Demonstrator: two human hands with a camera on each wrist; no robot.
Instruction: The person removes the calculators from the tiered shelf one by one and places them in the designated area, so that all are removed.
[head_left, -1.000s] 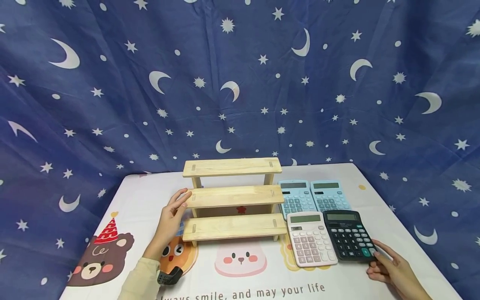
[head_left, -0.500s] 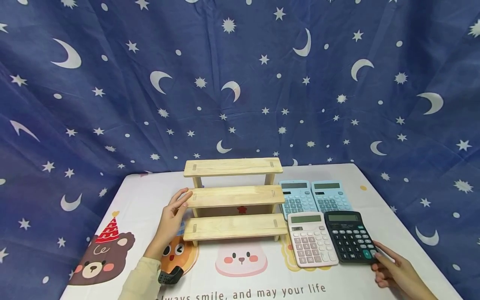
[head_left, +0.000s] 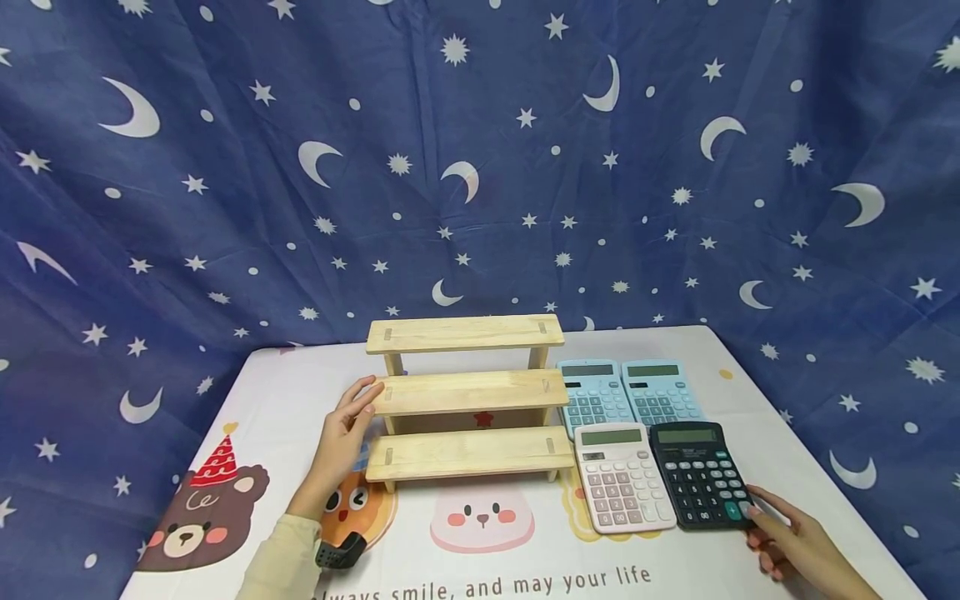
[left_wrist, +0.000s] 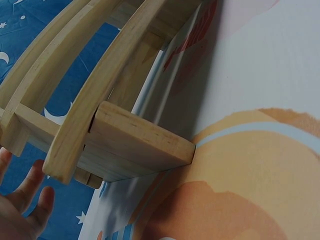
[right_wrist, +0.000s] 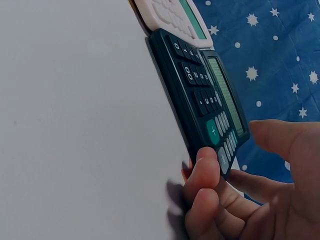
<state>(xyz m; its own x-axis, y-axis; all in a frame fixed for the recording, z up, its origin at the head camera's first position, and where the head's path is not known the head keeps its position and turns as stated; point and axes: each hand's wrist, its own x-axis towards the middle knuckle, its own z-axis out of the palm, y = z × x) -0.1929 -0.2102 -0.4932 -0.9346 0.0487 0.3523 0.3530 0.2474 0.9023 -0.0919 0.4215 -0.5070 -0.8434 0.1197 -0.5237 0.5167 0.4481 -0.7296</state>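
Observation:
In the head view, a three-tier wooden stand (head_left: 472,392) stands on the table. My left hand (head_left: 347,437) is at the left end of its middle board, fingertips touching or very close to the wood; loosely bent fingers (left_wrist: 32,185) show in the left wrist view. A black calculator (head_left: 701,483) lies face up at the front right. My right hand (head_left: 798,542) pinches its lower right corner. In the right wrist view, fingers (right_wrist: 205,172) meet the corner by the plus key, and others lie along its edge. The hand hides part of that corner.
A white-and-pink calculator (head_left: 624,479) lies left of the black one. Behind them are two light blue calculators (head_left: 660,392), side by side. A printed cloth (head_left: 480,533) covers the table. A blue star-patterned curtain (head_left: 480,167) hangs behind.
The black calculator has shifted slightly toward the front and right, with my right hand moving along. My left hand and the wooden stand hold their places.

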